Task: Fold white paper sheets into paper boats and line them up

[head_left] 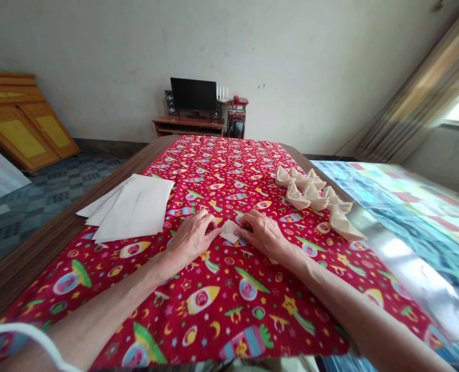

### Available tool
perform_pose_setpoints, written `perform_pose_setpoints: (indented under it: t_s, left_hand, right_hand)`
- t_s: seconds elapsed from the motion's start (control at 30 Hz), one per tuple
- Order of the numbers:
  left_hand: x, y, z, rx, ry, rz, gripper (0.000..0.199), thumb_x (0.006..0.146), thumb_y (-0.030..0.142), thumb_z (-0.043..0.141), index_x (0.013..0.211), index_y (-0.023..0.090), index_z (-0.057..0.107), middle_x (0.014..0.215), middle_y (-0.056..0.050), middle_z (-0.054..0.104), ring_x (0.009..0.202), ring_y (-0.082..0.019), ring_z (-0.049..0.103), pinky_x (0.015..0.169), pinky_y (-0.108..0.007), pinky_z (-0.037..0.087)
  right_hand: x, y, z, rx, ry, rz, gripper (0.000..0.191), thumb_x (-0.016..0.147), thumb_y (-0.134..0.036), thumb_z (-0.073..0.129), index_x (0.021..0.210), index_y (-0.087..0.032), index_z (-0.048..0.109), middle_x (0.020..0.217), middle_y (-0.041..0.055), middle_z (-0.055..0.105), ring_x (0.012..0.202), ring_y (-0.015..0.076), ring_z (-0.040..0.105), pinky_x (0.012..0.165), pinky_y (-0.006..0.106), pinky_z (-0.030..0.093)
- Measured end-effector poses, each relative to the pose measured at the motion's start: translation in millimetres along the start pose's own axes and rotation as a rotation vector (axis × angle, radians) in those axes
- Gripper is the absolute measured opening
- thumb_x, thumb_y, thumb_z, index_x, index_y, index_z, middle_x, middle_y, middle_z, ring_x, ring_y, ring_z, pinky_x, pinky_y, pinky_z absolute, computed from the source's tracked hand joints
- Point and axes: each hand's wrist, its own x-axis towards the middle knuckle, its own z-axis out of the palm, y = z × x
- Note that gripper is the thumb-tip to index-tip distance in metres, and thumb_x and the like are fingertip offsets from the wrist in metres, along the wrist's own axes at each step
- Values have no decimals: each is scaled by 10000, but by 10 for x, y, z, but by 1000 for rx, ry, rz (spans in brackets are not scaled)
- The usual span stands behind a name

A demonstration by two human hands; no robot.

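On red cloth (202,330), centre: one small folded paper (230,230), pinched by left hand (195,230) and right hand (265,232). Right: about seven folded pieces (315,198). Left: at least three sheets (136,209).

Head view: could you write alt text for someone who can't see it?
A person's left hand and right hand hold a small pale paper piece over a red, rocket-patterned cloth on a table. Pale sheets lie to the left, folded pale shapes to the right. Beyond, a dark monitor stands on a desk by the wall.
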Motion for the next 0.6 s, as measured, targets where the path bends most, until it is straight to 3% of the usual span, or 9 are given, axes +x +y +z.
perform_pose_setpoints:
  t_s: [0.13,0.37,0.6]
  left_hand:
    - [-18,14,-10,-43,15,24,239,909,381,458,802,187,548,808,-27,547,734,-157,547,685,-275,422]
    - [6,125,-3,-108,-11,-35,272,879,438,485,807,180,531,795,-43,577,767,-185,572,701,-290,446]
    - [81,228,-78,-97,128,-38,157,854,203,500,698,182,507,686,-5,553,634,-136,538,610,-243,390]
  right_hand:
    - [9,-13,35,167,18,8,144,830,-319,591,770,-188,590,720,-32,560,617,81,473,571,192,306]
    - [12,-176,41,310,96,156,244,809,-285,549,610,-173,463,538,-53,456,492,67,389,490,198,263]
    - [-4,-311,-46,466,-115,111,322,860,-375,487,640,-151,559,527,-49,475,482,65,376,459,201,240]
